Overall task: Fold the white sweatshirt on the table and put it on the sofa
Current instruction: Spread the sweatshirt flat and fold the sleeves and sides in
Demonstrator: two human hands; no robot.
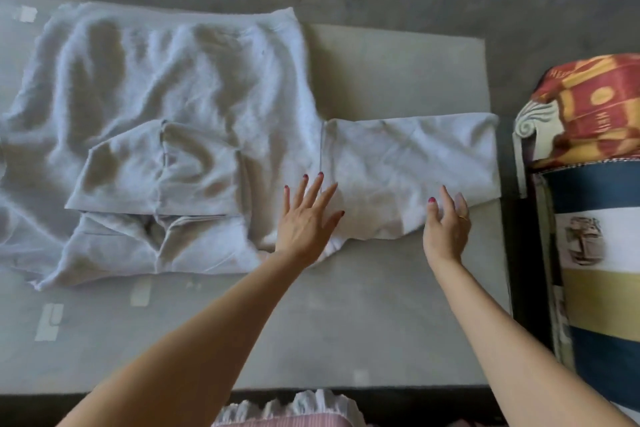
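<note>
Near the front edge of the bench (pixel 311 340) both bare forearms reach forward. The left hand (pixel 306 218) lies flat on the sweatshirt (pixel 173 87), where a sleeve (pixel 408 163) joins the body; its fingers (pixel 320 189) are spread and hold nothing. The right hand (pixel 446 229) touches the near edge of this sleeve, with the fingers loosely apart and a little curled; I cannot tell if they pinch the cloth. The sleeve lies out flat toward the right edge of the bench. The body of the sweatshirt covers the left half, wrinkled, up to the far edge, and the hood (pixel 156 170) lies on it. Beside the right edge stands the sofa (pixel 599 218) with a striped cover and a red and yellow blanket (pixel 595 104).
</note>
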